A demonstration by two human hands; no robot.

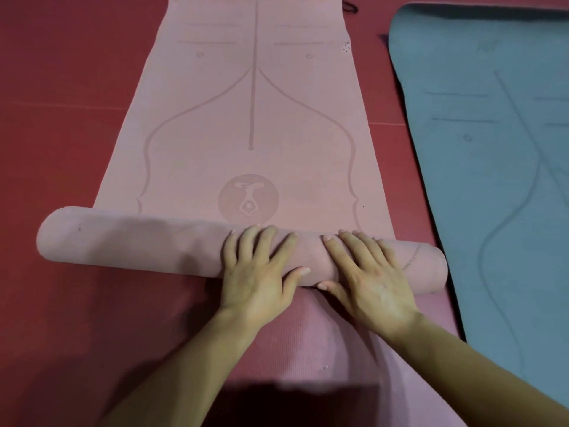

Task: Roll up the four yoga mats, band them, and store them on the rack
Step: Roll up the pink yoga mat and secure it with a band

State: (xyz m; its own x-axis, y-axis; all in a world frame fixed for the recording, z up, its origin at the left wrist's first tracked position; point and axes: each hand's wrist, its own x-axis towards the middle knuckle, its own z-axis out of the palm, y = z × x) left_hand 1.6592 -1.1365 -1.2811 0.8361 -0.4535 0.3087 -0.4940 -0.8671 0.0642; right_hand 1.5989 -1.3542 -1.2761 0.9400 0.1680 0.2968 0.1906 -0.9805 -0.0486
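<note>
Fingers: straight and spread on both hands, pressing flat on top of the roll; the thumbs rest against its near side and nothing is pinched.
Left hand: sits just right of the roll's middle.
Right hand: lies close beside it, toward the roll's right end.
Pink mat: partly rolled. The roll lies across the lower middle of the frame, and the flat part runs up to the top edge.
Handling: the mat looks soft, light and slightly grippy. It will probably spring open if released. The left end looks wider than the right, so the roll may be going crooked. Hands set wider apart, palms on top, would likely steer it better.
Grey-blue mat: flat along the right side, just beside the roll's end, not yet rolled.
Ribbed sheet: mauve, under the forearms at bottom centre; whether it is another mat is unclear.
Floor: dark red and smooth, with a faint seam.
Cord: dark loop at the top edge; possibly a band.
Rack: not in view.
</note>
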